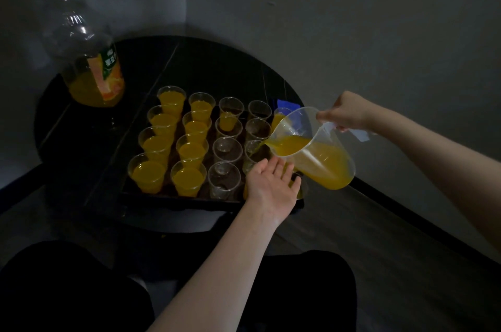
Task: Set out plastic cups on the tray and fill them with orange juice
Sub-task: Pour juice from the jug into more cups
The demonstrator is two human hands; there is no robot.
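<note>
Jug (311, 147) in right hand (344, 112), pouring; bottle label (108, 68) illegible.

1. One tray (173, 203), dark, on one round worktop (81, 142).
2. Plastic cups on the tray: at least eighteen can be counted; a hand and the jug hide part of the right side, so the full number cannot be told.
3. Full cups (148, 176): eight, making up the two left columns of four.
4. Cups with no juice or only a little (224, 180): about seven in the third and fourth columns.
5. One clear jug (314, 150) with juice in it.
6. One big bottle (89, 60), partly full.
7. Two hands: left hand (272, 184), right hand (344, 112).
</note>
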